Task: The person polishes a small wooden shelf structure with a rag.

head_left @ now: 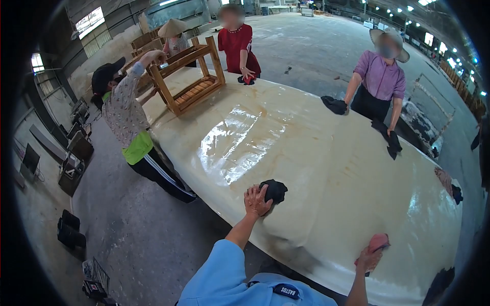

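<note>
Room: wide factory hall with a grey concrete floor (132, 229), ceiling lamps strung along the far right, windows on the far left wall.
Desk: long glossy cream slab (316, 168) with rust-coloured streaks, running from the far left to the near right; light glared off its wet-looking middle.
Containers: black crates (69, 229) stood on the floor at the near left, with a wire basket (97, 278) just nearer; their contents could not be told.
Wooden frame: slatted wooden piece (191, 76) stood tilted on the far left end of the desk, gripped by a person in a patterned top and black cap (125, 107).
Other people: one in a red shirt (236, 43) at the far end with a hand on a dark and red rag; one in a purple shirt and wide hat (382, 76) on the right side, each hand on a black rag; one in a conical hat (172, 28) behind the frame.
Left hand: left hand (256, 200) lay flat on the desk, fingers spread, their tips touching the near edge of the black cloth.
Black cloth: black cloth (274, 190) sat bunched on the desk just far and right of that hand, near the desk's left edge.
Right hand: right hand (369, 259) pressed down at the near right rim of the desk, fingers curled over the pink cloth.
Pink cloth: pink cloth (378, 240) lay under and just beyond those fingers, well apart from the black cloth.
Sleeve: light blue sleeve (219, 275) covered the left upper arm.
</note>
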`<state>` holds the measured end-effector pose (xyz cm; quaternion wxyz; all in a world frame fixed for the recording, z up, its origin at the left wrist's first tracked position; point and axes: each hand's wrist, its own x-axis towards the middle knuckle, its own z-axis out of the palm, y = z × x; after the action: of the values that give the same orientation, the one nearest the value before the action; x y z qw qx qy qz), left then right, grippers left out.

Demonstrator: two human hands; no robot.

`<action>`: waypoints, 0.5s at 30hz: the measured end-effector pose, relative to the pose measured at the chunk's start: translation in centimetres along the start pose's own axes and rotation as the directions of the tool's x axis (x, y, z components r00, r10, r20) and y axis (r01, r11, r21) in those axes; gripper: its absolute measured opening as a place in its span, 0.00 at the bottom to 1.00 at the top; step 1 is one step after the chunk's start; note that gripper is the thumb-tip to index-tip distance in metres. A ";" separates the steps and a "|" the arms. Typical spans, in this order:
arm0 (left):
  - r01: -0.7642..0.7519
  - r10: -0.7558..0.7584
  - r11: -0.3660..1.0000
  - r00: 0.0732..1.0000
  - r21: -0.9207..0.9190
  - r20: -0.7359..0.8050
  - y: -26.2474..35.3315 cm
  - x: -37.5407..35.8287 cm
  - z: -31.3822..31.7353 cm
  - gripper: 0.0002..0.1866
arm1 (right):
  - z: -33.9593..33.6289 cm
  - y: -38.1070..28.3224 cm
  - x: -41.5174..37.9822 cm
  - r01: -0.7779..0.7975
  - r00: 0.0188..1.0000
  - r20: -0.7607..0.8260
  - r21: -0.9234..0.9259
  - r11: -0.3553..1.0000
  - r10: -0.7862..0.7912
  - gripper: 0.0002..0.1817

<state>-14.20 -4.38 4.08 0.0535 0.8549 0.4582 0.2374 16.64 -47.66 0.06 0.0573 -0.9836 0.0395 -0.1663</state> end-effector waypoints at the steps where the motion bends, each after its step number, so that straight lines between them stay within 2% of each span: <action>1: 0.002 -0.002 1.000 1.000 0.006 -0.001 0.0 0.0 0.0 0.36 | 0.2 0.1 0.0 0.001 1.000 0.000 -0.001 1.000 -0.001 0.36; 8: 0.001 -0.001 1.000 1.000 0.024 0.006 0.0 0.0 0.0 0.37 | 1.3 0.7 0.2 0.005 1.000 -0.010 0.014 1.000 -0.005 0.36; 13: 0.005 -0.006 1.000 1.000 0.027 0.014 0.1 0.1 0.0 0.36 | -1.4 -0.5 -0.2 0.000 1.000 0.031 0.029 1.000 -0.001 0.36; 15: 0.002 -0.002 1.000 1.000 0.025 0.011 0.0 0.0 0.1 0.36 | -0.6 -0.4 -0.2 -0.015 1.000 -0.023 -0.012 1.000 0.014 0.36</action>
<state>-14.11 -4.36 4.02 0.0456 0.8563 0.4617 0.2268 16.27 -47.26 0.64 0.0521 -0.9817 0.0483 -0.1767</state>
